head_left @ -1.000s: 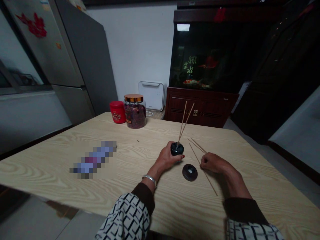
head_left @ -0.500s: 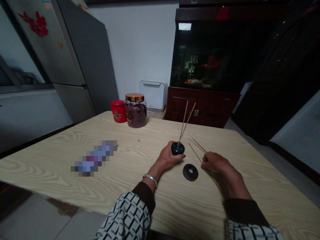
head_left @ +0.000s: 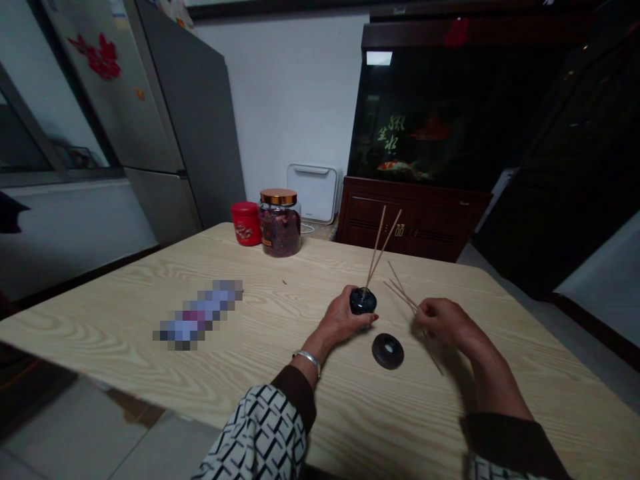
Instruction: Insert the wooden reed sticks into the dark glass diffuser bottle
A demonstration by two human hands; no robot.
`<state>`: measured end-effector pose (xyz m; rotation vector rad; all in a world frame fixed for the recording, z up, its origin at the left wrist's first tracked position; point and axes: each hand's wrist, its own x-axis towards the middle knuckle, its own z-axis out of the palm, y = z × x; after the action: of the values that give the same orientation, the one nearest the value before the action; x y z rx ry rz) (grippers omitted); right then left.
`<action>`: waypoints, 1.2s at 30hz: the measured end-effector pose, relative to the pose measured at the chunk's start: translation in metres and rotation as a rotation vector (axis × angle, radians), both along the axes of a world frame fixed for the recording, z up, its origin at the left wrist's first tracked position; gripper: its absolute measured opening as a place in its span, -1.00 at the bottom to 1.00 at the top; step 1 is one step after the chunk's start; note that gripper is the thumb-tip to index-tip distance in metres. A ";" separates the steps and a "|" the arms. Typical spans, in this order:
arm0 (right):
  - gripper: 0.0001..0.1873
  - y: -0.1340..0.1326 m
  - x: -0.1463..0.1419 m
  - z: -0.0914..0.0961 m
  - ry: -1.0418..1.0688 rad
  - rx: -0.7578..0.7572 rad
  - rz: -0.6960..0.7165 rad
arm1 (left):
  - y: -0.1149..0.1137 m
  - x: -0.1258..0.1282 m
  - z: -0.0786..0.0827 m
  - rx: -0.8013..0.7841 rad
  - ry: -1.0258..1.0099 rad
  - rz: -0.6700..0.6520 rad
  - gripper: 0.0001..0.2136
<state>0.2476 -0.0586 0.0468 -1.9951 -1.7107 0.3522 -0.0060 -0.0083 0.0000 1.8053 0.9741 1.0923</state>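
My left hand (head_left: 341, 317) is wrapped round a small dark glass bottle (head_left: 363, 303) on the table. Two thin reed sticks (head_left: 378, 248) stand tilted in its neck, fanning apart at the top. To the right, my right hand (head_left: 446, 323) pinches a few more loose reed sticks (head_left: 401, 293). Their far ends cross and point toward the bottle, while a tail end shows below the hand. Between my hands and closer to me lies a dark round lid or ring (head_left: 380, 355) with a pale centre.
A jar with a copper lid (head_left: 281, 233) and a red canister (head_left: 246, 225) stand at the table's back edge. A blurred-out flat item (head_left: 200, 316) lies on the wooden table (head_left: 280, 333) at left. Beyond are a fridge (head_left: 200, 120) and a fish tank (head_left: 450, 113).
My right hand has lifted slightly and turned, and the sticks in it now cross differently. My left hand keeps its hold on the bottle. The whole view has shifted a little.
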 end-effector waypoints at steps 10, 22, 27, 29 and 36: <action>-0.78 0.015 -0.062 0.042 1.112 0.850 -0.091 | 0.000 0.001 0.000 -0.027 0.005 -0.003 -0.41; -0.78 0.033 -0.104 0.041 0.947 0.872 0.080 | -0.003 0.000 0.004 -0.036 0.017 0.008 -0.41; -0.74 0.035 -0.112 0.025 0.892 0.700 0.139 | 0.000 0.001 0.001 -0.031 0.035 0.011 -0.40; -0.72 0.034 -0.113 0.016 0.826 0.604 0.172 | 0.002 0.001 0.000 -0.028 0.028 -0.003 -0.41; -0.71 0.026 -0.049 -0.004 0.147 0.522 -0.156 | 0.001 0.002 -0.002 -0.011 -0.010 -0.007 -0.44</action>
<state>0.1981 -0.0325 0.0423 -1.6550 -1.3700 -0.0074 -0.0043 -0.0071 -0.0020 1.7912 0.9652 1.0882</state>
